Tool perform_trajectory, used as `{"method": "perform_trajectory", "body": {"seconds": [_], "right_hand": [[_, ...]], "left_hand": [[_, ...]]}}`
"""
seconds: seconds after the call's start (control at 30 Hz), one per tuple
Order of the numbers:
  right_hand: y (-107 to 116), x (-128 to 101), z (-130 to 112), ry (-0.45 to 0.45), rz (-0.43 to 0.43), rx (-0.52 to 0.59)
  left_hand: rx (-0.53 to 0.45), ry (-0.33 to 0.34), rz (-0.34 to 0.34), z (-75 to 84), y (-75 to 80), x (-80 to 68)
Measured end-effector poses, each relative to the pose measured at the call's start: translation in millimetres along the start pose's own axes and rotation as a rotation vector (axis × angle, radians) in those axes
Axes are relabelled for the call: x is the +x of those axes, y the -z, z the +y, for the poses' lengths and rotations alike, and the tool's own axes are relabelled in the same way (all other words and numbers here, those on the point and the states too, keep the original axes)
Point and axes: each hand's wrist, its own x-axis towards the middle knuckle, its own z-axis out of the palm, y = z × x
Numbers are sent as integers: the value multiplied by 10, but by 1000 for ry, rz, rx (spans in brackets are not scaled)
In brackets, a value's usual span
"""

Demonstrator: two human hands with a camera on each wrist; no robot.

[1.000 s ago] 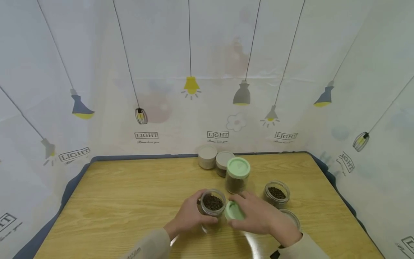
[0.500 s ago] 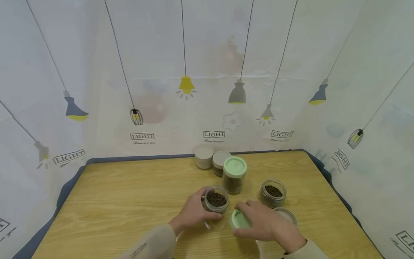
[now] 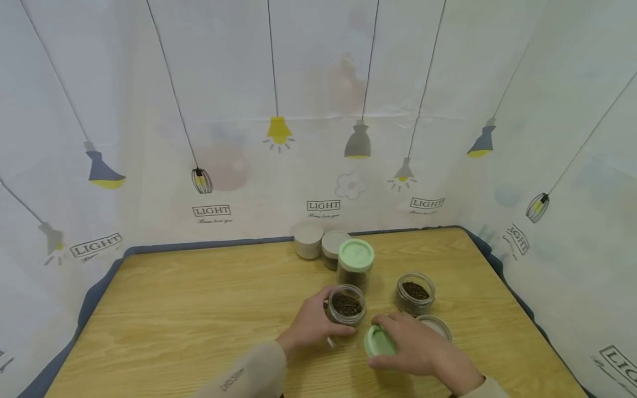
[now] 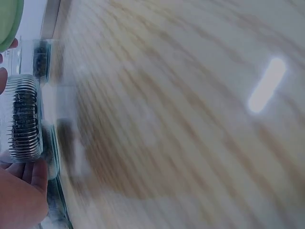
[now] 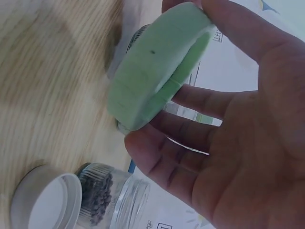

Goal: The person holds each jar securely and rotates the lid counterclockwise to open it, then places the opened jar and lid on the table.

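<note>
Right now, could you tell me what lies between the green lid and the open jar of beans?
Only bare wooden table, seen in the head view.

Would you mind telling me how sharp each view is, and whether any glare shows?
Head view: sharp, wide-angle bend in the backdrop's edges, even light on the table. Left wrist view: wood grain smeared by motion blur, one bright glare streak. Right wrist view: the green lid is fairly clear, the table behind it blurred.
</note>
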Motion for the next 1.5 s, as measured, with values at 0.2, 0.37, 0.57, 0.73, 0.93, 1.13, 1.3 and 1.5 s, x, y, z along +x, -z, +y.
{"method": "perform_trajectory", "body": {"seconds": [0.2, 0.37, 0.57, 0.73, 0.93, 1.13, 1.3, 1.5], "right_hand": [[-21, -63, 66, -6, -17, 14], [-25, -110, 97, -4, -40, 61], [-35, -126, 140, 35, -57, 100], [-43, -122, 171, 23, -92, 120], [-54, -150, 182, 36, -85, 122], [-92, -166, 185, 73, -57, 145], [-121, -167, 206, 54, -85, 152], [-166, -158, 229, 55, -94, 142]], "left_hand": [[25, -25, -2, 9, -107, 39], [32, -36, -5, 42, -184, 60], [36, -36, -11, 87, -236, 93], [34, -24, -20, 112, -283, 137], [21, -24, -19, 160, -342, 189], [6, -4, -16, 185, -386, 227], [-18, 22, -28, 196, -409, 244], [-41, 22, -25, 208, -444, 263]]}}
